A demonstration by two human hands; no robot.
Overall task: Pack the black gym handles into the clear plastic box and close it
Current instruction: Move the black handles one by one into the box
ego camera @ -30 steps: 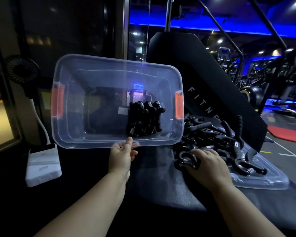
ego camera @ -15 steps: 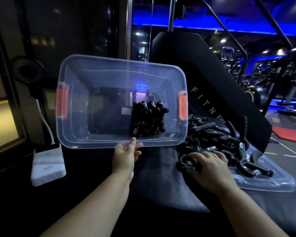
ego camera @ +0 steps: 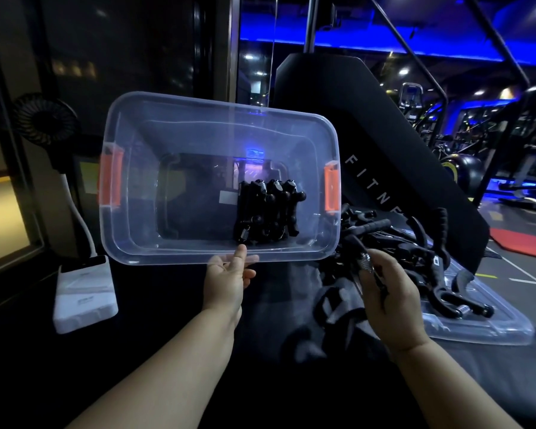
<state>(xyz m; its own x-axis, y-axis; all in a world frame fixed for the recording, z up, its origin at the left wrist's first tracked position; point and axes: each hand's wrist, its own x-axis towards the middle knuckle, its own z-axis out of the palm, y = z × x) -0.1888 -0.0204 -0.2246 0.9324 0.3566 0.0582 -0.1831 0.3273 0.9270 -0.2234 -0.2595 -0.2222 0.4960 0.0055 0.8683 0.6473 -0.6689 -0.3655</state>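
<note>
A clear plastic box (ego camera: pixel 174 131) with orange side latches is tilted up so its opening faces me. My left hand (ego camera: pixel 229 280) grips its near rim, thumb on the inside. Several black handles (ego camera: pixel 268 213) lie packed in a row at the box's right end. My right hand (ego camera: pixel 387 292) is shut on one black handle (ego camera: pixel 365 261) with a metal spring, lifted a little above the pile. More black handles (ego camera: pixel 415 243) are heaped on the clear lid (ego camera: pixel 477 329), which lies flat to the right of the box.
Everything rests on a dark padded bench. A black upright pad (ego camera: pixel 384 125) lettered FITNE rises behind the pile. A white block (ego camera: pixel 85 294) and a small black fan (ego camera: pixel 45 119) stand at the left. Gym machines fill the blue-lit background at the right.
My right hand has lifted a spring handle off the pile and turned it upward. The box stays tilted in my left hand.
</note>
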